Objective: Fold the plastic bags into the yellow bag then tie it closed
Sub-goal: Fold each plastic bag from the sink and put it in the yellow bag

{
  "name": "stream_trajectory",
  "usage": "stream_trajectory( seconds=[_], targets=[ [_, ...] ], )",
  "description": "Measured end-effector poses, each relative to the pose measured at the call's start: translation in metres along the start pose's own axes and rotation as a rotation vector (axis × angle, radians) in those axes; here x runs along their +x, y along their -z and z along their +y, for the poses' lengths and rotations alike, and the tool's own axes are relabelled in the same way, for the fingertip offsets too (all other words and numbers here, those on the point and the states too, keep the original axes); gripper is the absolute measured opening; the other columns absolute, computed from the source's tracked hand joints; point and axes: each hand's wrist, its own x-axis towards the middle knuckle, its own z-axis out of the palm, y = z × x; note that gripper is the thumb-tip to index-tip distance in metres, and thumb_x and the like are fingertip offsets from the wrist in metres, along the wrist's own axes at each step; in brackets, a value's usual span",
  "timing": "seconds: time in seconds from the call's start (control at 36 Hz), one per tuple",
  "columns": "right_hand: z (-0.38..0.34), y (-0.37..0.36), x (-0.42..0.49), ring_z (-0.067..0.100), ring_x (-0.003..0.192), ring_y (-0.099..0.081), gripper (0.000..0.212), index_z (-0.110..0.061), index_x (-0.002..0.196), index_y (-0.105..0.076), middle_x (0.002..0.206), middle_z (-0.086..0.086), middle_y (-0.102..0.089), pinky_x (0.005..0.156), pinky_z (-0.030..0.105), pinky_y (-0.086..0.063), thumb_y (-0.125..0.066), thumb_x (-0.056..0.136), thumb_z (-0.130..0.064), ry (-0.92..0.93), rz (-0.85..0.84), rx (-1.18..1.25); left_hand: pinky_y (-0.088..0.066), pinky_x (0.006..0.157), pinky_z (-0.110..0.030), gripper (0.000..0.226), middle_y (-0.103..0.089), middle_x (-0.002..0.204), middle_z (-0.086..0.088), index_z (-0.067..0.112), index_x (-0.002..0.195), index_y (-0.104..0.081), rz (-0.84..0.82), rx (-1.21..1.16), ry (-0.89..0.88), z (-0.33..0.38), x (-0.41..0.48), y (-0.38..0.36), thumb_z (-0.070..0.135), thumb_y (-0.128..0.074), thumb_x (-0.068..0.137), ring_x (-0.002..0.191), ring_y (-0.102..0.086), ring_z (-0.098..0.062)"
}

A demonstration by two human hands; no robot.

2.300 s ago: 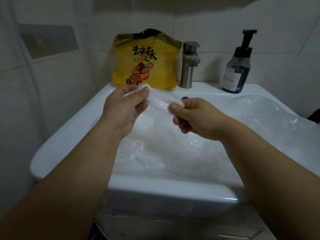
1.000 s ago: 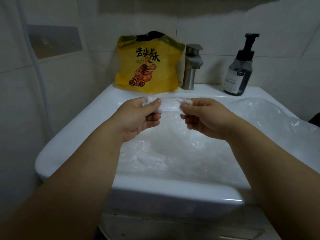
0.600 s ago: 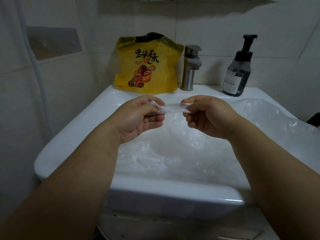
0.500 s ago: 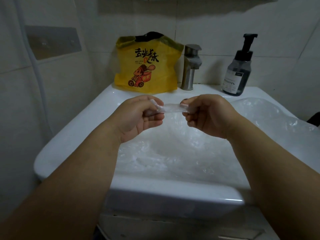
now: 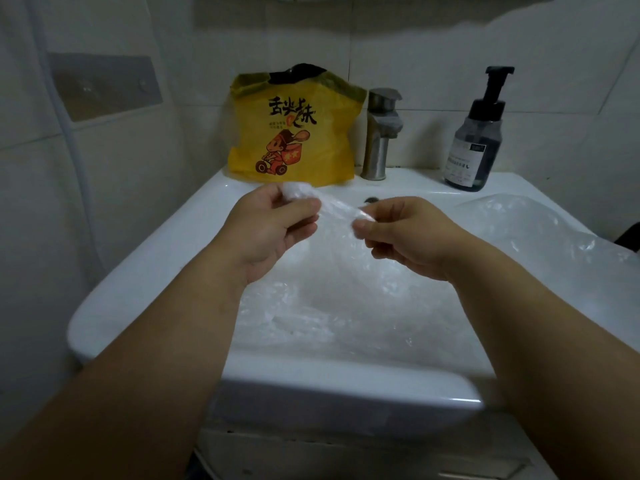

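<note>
A clear bag (image 5: 337, 211) is pinched over the sink (image 5: 194, 220) by curled fingers of the left hand (image 5: 268, 230) and right hand (image 5: 401, 233). The yellow bag (image 5: 294, 133) is stood behind, beside the tap (image 5: 379, 133).

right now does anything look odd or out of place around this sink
Yes: loose clear plastic bags fill the sink and spill over its right rim, an unusual place for them. The left hand and right hand pinch a clear bag above it. The yellow bag stands upright by the tap. Nothing looks spilled or broken.
</note>
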Motion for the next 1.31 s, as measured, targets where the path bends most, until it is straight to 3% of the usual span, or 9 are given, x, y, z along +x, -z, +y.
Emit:
stream_trajectory(
  seconds=[0.17, 0.22, 0.33, 0.44, 0.58, 0.72, 0.94, 1.11, 1.31],
  targets=[
    [-0.005, -0.018, -0.003, 0.013, 0.064, -0.052, 0.022, -0.012, 0.081, -0.062, 0.071, 0.001, -0.055, 0.065, 0.027, -0.049, -0.053, 0.097, -0.025, 0.106, 0.007, -0.194, -0.051, 0.064, -0.018, 0.015, -0.063, 0.076, 0.004, 0.017, 0.091, -0.059, -0.097, -0.255, 0.063, 0.003, 0.001, -0.004, 0.019, -0.068, 0.079, 0.075, -0.059, -0.006],
    [-0.003, -0.025, -0.002, 0.009, 0.061, -0.053, 0.023, -0.015, 0.078, -0.061, 0.066, -0.003, -0.057, 0.062, 0.025, -0.048, -0.053, 0.097, -0.025, 0.151, 0.015, -0.183, -0.054, 0.076, -0.027, 0.038, -0.067, 0.088, -0.001, 0.017, 0.099, -0.060, -0.189, -0.148, 0.127, -0.001, -0.001, -0.008, 0.034, -0.076, 0.069, 0.087, -0.063, -0.013],
    [-0.001, -0.036, -0.003, 0.000, 0.063, -0.064, 0.017, -0.013, 0.091, -0.067, 0.072, -0.006, -0.069, 0.056, 0.013, -0.048, -0.051, 0.096, -0.009, 0.168, -0.064, -0.086, -0.056, 0.087, -0.034, 0.041, -0.068, 0.105, -0.010, 0.015, 0.099, -0.067, -0.305, 0.126, 0.180, -0.012, -0.008, -0.022, 0.048, -0.065, 0.074, 0.102, -0.063, -0.024],
    [-0.003, -0.041, -0.004, 0.010, 0.060, -0.056, 0.020, -0.006, 0.086, -0.067, 0.072, 0.000, -0.065, 0.054, 0.019, -0.046, -0.053, 0.097, -0.015, 0.216, -0.045, -0.129, -0.055, 0.077, -0.033, 0.043, -0.065, 0.106, -0.021, 0.011, 0.106, -0.067, -0.234, 0.101, 0.177, -0.010, -0.007, -0.022, 0.045, -0.043, 0.096, 0.092, -0.062, -0.029],
    [-0.005, -0.038, -0.003, 0.006, 0.058, -0.051, 0.031, 0.001, 0.088, -0.070, 0.066, 0.000, -0.059, 0.057, 0.021, -0.046, -0.057, 0.094, -0.026, 0.176, -0.054, -0.148, -0.054, 0.081, -0.033, 0.054, -0.073, 0.098, 0.003, 0.019, 0.100, -0.070, -0.192, -0.050, 0.144, -0.004, -0.002, -0.019, 0.048, -0.025, 0.102, 0.094, -0.066, -0.017],
    [-0.008, -0.036, -0.005, 0.010, 0.058, -0.050, 0.024, -0.004, 0.084, -0.070, 0.061, 0.000, -0.057, 0.060, 0.024, -0.046, -0.061, 0.092, -0.024, 0.110, -0.115, -0.089, -0.053, 0.073, -0.028, 0.053, -0.073, 0.090, 0.003, 0.017, 0.088, -0.070, -0.078, -0.334, 0.101, 0.005, 0.003, -0.012, 0.050, -0.031, 0.101, 0.087, -0.064, -0.012],
    [-0.010, -0.034, -0.007, 0.008, 0.056, -0.050, 0.019, -0.004, 0.088, -0.070, 0.062, 0.001, -0.056, 0.057, 0.020, -0.046, -0.061, 0.091, -0.021, 0.064, -0.149, -0.039, -0.054, 0.072, -0.033, 0.055, -0.071, 0.069, 0.002, 0.015, 0.059, -0.069, 0.103, -0.340, 0.062, 0.006, 0.004, -0.011, 0.047, -0.046, 0.098, 0.053, -0.064, -0.006],
    [-0.009, -0.033, -0.006, 0.007, 0.055, -0.051, 0.017, -0.011, 0.083, -0.070, 0.063, 0.000, -0.057, 0.057, 0.020, -0.047, -0.061, 0.092, -0.022, 0.044, -0.157, -0.059, -0.057, 0.070, -0.032, 0.034, -0.067, 0.061, 0.005, 0.014, 0.073, -0.059, 0.242, -0.308, 0.036, 0.003, 0.008, -0.009, 0.039, -0.055, 0.096, 0.049, -0.061, -0.003],
    [-0.008, -0.032, -0.005, 0.003, 0.053, -0.052, 0.018, -0.010, 0.085, -0.071, 0.062, -0.002, -0.058, 0.056, 0.018, -0.048, -0.061, 0.092, -0.023, 0.042, -0.163, -0.090, -0.055, 0.082, -0.033, 0.039, -0.061, 0.049, 0.004, 0.014, 0.066, -0.049, 0.368, -0.349, -0.010, 0.006, 0.010, -0.003, 0.037, -0.053, 0.098, 0.043, -0.057, -0.005]
  ],
)
